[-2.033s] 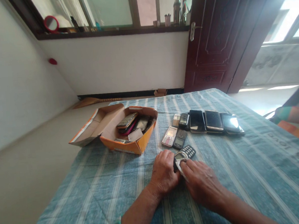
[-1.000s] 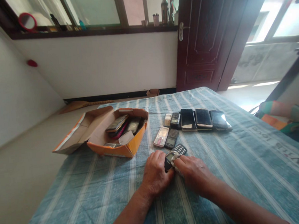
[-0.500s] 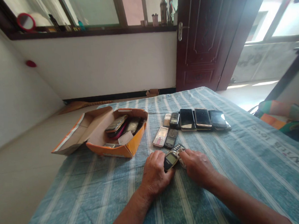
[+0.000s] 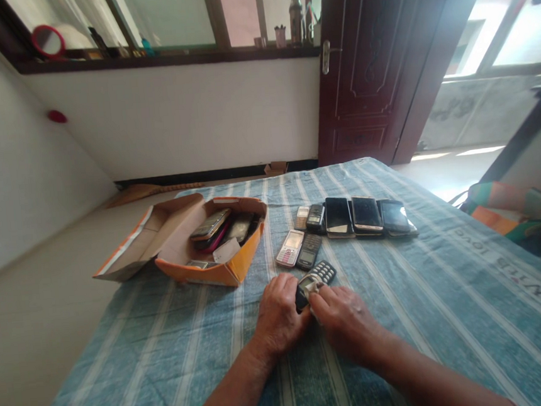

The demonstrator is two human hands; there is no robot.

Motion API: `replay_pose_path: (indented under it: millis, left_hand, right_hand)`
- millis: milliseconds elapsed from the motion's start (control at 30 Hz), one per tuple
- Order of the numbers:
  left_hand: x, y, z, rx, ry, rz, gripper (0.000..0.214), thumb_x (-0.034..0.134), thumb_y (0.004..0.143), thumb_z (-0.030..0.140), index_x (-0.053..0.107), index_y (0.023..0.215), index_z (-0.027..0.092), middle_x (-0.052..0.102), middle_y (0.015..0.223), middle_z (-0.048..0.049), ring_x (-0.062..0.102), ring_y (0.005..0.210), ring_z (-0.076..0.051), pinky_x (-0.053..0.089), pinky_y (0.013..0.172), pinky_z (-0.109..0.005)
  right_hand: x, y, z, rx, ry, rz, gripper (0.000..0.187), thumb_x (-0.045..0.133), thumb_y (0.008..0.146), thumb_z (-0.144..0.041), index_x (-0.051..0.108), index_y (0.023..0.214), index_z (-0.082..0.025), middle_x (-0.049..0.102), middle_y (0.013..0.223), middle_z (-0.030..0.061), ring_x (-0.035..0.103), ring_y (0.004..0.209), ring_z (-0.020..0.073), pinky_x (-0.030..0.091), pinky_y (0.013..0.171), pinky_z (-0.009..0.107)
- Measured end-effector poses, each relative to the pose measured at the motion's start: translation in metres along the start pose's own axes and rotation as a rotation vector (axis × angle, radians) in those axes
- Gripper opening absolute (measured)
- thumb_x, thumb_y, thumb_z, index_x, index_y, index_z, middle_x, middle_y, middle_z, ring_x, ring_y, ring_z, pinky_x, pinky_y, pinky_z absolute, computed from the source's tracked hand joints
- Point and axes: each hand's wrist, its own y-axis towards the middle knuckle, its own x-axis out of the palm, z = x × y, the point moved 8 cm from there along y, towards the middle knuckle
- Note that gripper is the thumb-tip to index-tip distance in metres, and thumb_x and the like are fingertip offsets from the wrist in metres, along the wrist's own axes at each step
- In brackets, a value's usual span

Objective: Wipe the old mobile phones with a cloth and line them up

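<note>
1. Right hand [image 4: 345,323] is sliding its pinched white cloth [image 4: 312,291] back along the keypad phone [image 4: 319,273].
2. Left hand [image 4: 278,316] is wrapping its grip round that phone on the striped surface [image 4: 448,288].
3. A dark door [image 4: 372,61] is standing behind.

A striped table cloth [image 4: 448,288] carries an orange box [image 4: 210,274] and phones [image 4: 352,216].

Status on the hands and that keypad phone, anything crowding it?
Left hand gripping keypad phone. Right hand pressing a white wipe to its screen end. Pink phone and dark phone lie just beyond, apart.
</note>
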Motion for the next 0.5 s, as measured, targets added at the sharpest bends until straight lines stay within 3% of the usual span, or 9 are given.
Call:
replay_pose_path:
  millis: [233, 500]
  left_hand:
    - [-0.001, -0.002, 0.000, -0.009, 0.006, -0.013, 0.013, 0.059, 0.074, 0.029, 0.053, 0.080, 0.019, 0.060, 0.088, -0.0078, 0.057, 0.086, -0.025, 0.048, 0.078, -0.039]
    - [0.003, -0.002, 0.001, -0.040, 0.009, -0.048, 0.012, 0.059, 0.072, 0.025, 0.052, 0.079, 0.019, 0.059, 0.087, -0.0084, 0.055, 0.086, -0.025, 0.047, 0.079, -0.038]
  right_hand:
    - [0.002, -0.002, 0.000, -0.039, 0.057, 0.016, 0.011, 0.051, 0.084, -0.008, 0.056, 0.083, -0.018, 0.059, 0.075, 0.0022, 0.050, 0.066, 0.0165, 0.029, 0.061, 0.030]
    - [-0.004, 0.001, 0.021, 0.085, 0.043, -0.010, 0.019, 0.047, 0.079, -0.003, 0.056, 0.075, -0.019, 0.061, 0.072, 0.0024, 0.051, 0.062, 0.0157, 0.028, 0.060, 0.029]
